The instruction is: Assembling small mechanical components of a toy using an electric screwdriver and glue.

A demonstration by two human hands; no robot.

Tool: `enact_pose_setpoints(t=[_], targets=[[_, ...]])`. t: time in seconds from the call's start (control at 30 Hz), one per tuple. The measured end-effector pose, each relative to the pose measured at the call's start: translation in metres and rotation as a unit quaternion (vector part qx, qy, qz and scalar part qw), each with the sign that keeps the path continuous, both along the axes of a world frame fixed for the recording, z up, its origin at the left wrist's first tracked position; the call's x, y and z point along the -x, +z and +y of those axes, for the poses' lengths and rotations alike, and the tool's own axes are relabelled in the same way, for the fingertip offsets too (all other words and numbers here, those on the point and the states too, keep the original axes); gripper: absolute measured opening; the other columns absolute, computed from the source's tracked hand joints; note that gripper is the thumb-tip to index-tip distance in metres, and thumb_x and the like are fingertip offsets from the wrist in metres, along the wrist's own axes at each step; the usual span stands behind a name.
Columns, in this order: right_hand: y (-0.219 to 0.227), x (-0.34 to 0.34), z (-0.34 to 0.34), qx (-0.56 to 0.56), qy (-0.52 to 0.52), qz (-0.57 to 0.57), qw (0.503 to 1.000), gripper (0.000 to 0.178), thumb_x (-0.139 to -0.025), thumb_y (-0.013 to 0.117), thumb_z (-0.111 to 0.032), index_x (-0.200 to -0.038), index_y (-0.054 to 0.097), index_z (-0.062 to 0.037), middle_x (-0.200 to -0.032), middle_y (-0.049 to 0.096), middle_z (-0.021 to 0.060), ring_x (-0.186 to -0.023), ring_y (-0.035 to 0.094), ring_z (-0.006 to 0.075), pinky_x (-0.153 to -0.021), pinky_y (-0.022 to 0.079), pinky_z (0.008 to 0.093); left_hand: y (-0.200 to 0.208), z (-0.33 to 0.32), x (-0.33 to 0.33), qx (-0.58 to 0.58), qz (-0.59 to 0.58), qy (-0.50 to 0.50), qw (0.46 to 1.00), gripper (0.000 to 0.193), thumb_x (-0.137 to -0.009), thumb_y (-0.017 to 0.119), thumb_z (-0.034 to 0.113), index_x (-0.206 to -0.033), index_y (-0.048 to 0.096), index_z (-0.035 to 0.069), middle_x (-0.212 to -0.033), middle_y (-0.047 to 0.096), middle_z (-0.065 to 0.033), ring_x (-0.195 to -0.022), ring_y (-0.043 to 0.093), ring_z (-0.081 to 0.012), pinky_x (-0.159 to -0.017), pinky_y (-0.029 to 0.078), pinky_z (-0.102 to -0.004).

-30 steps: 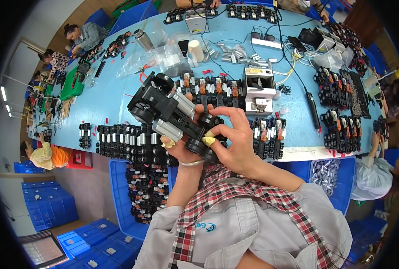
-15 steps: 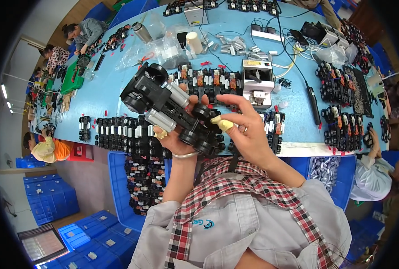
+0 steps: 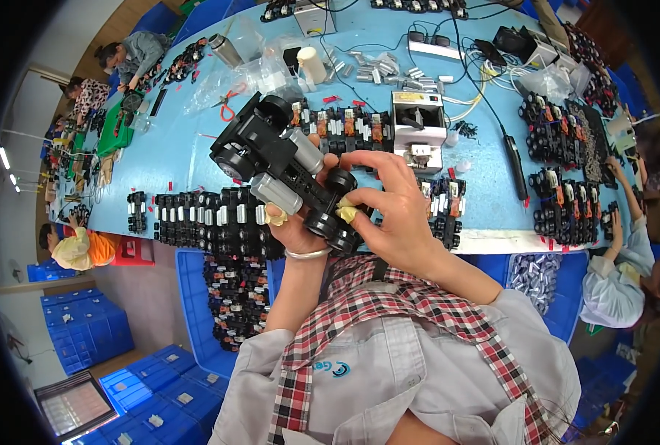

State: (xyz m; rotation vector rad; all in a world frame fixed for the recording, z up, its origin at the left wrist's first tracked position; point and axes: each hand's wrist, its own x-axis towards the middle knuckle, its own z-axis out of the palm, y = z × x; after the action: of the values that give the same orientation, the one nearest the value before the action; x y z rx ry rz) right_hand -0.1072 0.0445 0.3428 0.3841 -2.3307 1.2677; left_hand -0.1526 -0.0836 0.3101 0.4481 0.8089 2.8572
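Note:
A black toy truck chassis (image 3: 259,144) with silver cylinders on its sides and paired black wheels at its near end is held tilted above the table's front edge. My left hand (image 3: 298,231) grips it from below, fingers wrapped around its middle; a yellow finger cover shows on the thumb. Over the paired wheels (image 3: 337,211), my right hand (image 3: 395,211) bends its thumb and fingers, closed on that end of the chassis. The right thumb also wears a yellow cover. What lies beneath my right fingertips is hidden.
More chassis (image 3: 211,219) stand in rows on the blue table. A white and black machine (image 3: 419,130) sits beyond my hands. Silver cylinders (image 3: 378,67) lie farther back near orange-handled scissors (image 3: 228,107). Blue bins (image 3: 190,297) flank me; co-workers (image 3: 619,274) sit around.
My right hand has moved left and closed in on the wheels. The chassis has shifted slightly right and tipped more upright. The view has shifted a little.

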Motion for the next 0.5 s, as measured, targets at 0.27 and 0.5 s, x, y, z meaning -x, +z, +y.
enact_pose_setpoints(t=[0.27,0.5], targets=[[-0.014,0.001,-0.005,-0.004,0.008,0.018,1.0,0.012,-0.064,0.062,-0.001,-0.076,0.062,-0.003,-0.112,0.052,0.0121,-0.105,0.047,0.0294,-0.086,0.036,0.0374,0.002,-0.001,0.001,-0.009,-0.02,0.027,0.999,0.092,-0.067,0.065,0.055,-0.132,0.025,0.003,-0.129,0.038,-0.0162,-0.107,0.05,-0.0294,-0.093,0.041,-0.0458],[-0.022,-0.015,0.016,0.129,0.03,-0.06,0.989,0.015,-0.079,0.052,-0.009,-0.088,0.064,-0.004,-0.114,0.05,0.015,-0.105,0.048,0.028,-0.088,0.036,0.0357,-0.003,-0.001,-0.007,-0.08,-0.034,-0.054,0.995,0.094,-0.067,0.063,0.058,-0.132,0.026,0.002,-0.128,0.04,-0.0168,-0.108,0.05,-0.0314,-0.094,0.04,-0.0467]])
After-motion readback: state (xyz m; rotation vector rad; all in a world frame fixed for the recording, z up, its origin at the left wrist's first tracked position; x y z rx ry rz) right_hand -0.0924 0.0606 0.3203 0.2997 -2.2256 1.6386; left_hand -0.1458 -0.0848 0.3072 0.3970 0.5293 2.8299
